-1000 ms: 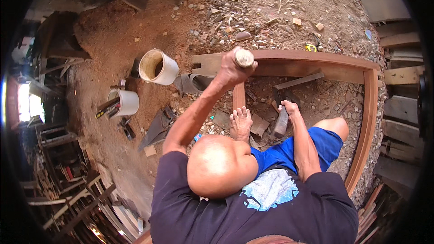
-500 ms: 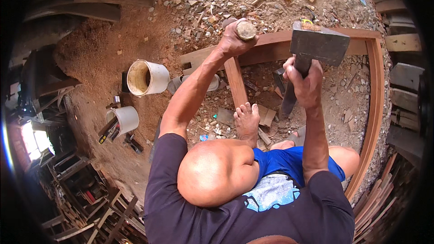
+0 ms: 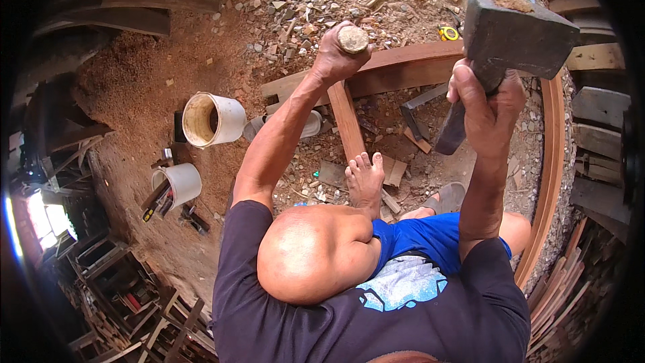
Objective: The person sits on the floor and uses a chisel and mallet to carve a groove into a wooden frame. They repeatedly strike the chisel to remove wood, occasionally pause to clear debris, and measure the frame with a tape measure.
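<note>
My left hand (image 3: 338, 59) wraps the round-topped stick (image 3: 353, 39), so its lower end is hidden under my fingers. My right hand (image 3: 494, 111) hides the middle of the handle of the mallet (image 3: 517, 33). The mallet's big head, above those fingers, covers one corner of the wood frame (image 3: 406, 64). Past my right fingertips, the marks on the yellow tape measure (image 3: 448, 33) are too small to tell. Below both hands, my shirt (image 3: 302, 329) gets cut off by the bottom edge.
</note>
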{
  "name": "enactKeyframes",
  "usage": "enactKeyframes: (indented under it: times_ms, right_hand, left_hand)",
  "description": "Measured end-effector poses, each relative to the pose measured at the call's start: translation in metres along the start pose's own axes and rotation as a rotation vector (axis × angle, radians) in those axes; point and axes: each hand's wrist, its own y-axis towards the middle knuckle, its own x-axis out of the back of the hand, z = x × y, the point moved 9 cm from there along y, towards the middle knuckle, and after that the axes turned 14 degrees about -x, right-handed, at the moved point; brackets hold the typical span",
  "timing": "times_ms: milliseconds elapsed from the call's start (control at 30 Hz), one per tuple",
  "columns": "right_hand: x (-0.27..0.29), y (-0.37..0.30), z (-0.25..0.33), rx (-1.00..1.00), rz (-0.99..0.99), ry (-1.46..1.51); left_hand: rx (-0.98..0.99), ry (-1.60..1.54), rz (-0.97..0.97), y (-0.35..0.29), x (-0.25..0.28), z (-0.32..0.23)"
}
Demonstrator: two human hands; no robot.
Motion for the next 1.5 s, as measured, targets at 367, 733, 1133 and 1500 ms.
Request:
enactKeyframes:
  times_ms: [367, 733, 1133, 1500]
  right_hand:
    - [-0.021, 0.025, 0.01, 0.003, -0.008, -0.006]
    - [-0.038, 0.036, -0.005, -0.083, 0.056, -0.086]
    - [-0.069, 0.048, -0.055, -0.096, 0.177, -0.732]
    - [-0.057, 0.055, -0.051, -0.07, 0.111, -0.754]
  left_hand:
    - [0.03, 0.073, 0.011, 0.006, 0.001, -0.001]
    - [0.064, -0.028, 0.033, 0.017, -0.008, -0.005]
    - [0.05, 0.092, 0.057, 0.008, -0.028, -0.017]
    - [0.074, 0.169, 0.149, 0.013, -0.028, -0.018]
